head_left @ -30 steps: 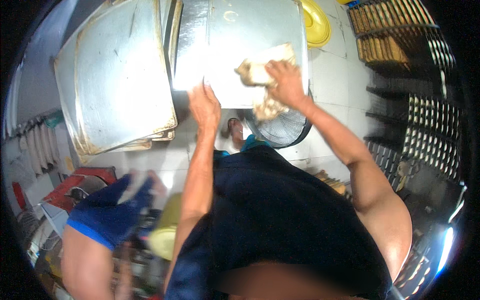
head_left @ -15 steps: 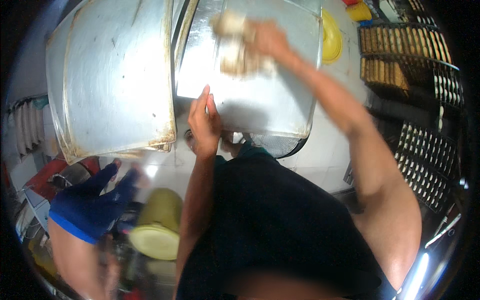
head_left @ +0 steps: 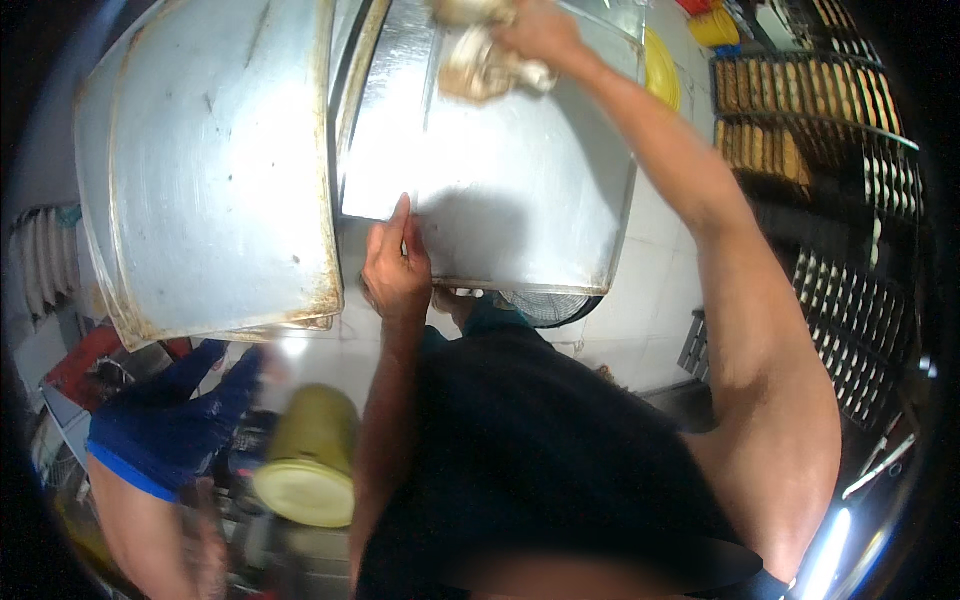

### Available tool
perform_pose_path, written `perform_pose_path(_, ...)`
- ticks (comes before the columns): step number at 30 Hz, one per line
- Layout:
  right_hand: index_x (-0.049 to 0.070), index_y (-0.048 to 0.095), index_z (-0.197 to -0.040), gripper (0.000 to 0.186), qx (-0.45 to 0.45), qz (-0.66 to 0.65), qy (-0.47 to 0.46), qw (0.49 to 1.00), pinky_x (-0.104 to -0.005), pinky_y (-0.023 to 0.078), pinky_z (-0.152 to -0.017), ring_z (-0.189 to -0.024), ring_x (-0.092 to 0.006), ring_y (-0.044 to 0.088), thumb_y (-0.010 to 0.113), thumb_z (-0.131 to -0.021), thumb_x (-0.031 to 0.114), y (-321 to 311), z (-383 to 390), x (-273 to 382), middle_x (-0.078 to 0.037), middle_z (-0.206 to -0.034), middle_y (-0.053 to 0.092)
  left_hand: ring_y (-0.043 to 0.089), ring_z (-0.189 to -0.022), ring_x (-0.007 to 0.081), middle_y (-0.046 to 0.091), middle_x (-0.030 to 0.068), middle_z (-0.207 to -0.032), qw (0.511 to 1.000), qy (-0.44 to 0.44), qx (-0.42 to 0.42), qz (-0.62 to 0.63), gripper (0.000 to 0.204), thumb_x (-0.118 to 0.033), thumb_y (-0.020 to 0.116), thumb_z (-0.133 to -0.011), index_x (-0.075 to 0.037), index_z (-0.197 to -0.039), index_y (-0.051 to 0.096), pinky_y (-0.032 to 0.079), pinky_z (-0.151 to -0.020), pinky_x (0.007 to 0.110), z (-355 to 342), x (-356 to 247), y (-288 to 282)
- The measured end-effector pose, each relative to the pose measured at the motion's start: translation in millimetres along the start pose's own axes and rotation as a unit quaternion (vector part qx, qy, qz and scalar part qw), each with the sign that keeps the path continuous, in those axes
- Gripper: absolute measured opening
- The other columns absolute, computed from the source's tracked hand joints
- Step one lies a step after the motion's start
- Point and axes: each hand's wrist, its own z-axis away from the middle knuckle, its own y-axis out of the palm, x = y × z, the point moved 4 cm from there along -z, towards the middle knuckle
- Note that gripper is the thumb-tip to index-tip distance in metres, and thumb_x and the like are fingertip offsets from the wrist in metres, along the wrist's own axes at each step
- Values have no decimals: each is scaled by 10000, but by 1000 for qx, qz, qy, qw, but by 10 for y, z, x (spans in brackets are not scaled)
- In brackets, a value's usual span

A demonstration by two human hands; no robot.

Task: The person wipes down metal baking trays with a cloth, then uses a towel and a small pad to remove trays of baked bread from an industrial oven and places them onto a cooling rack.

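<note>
My right hand [head_left: 543, 38] is closed on a crumpled beige cloth [head_left: 485, 65], which lies against the far part of a shiny metal baking tray [head_left: 560, 190]. My left hand [head_left: 398, 260] is at the near left corner of that tray. Its index finger stretches forward over the metal and the other fingers are partly bent; whether it touches the tray is unclear. To the left, a stack of metal trays [head_left: 215, 180] shows brown-stained edges.
Racks of long bread loaves [head_left: 800, 95] and dark perforated trays [head_left: 850, 320] line the right side. A yellow round lid [head_left: 660, 70] is beyond the tray. At lower left are a yellow-green bucket [head_left: 315, 440] and another person in blue shorts [head_left: 170, 425].
My right hand and the cloth have moved farther away across the tray. In the picture, the trays and my left hand sit slightly lower and to the left.
</note>
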Motion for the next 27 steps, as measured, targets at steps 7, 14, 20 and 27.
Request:
perform_pose_path(7, 188, 636, -1210, 482, -76, 43, -107, 990, -471, 543, -828, -993, -326, 678, 715, -784, 400, 240, 210, 387, -134, -1062, 715, 639, -725, 287, 621, 110, -857, 998, 18, -47, 34, 270, -175, 599, -968, -126, -1223, 671, 520, -657, 394, 32, 107, 34)
perform_pose_path(14, 169, 532, -1380, 696, -56, 58, -73, 994, -485, 487, -961, -1141, -356, 611, 761, -760, 386, 89, 210, 662, -160, -1230, 647, 647, -765, 240, 634, 120, -873, 999, -14, -12, 50, 274, -110, 595, -960, -86, -1224, 666, 522, -699, 357, -10, 62, 29)
perform_pose_path(20, 60, 671, -1038, 351, -132, -52, 15, 990, -498, 550, -723, -907, -409, 680, 612, -844, 347, -414, -282, 542, -259, -947, 690, 640, -768, 192, 642, 122, -865, 998, -51, 18, 44, 272, -58, 601, -950, -59, -1214, 669, 513, -695, 304, -2, 15, -12)
perform_pose_path(27, 207, 637, -1265, 564, 56, 60, -244, 966, -489, 486, -942, -1143, -334, 613, 757, -751, 405, 179, 1220, 1063, -68, -1264, 646, 687, -891, 306, 669, 140, -975, 995, -60, -20, 73, 269, -132, 622, -948, -131, -1212, 675, 538, -743, 374, 22, 115, 61)
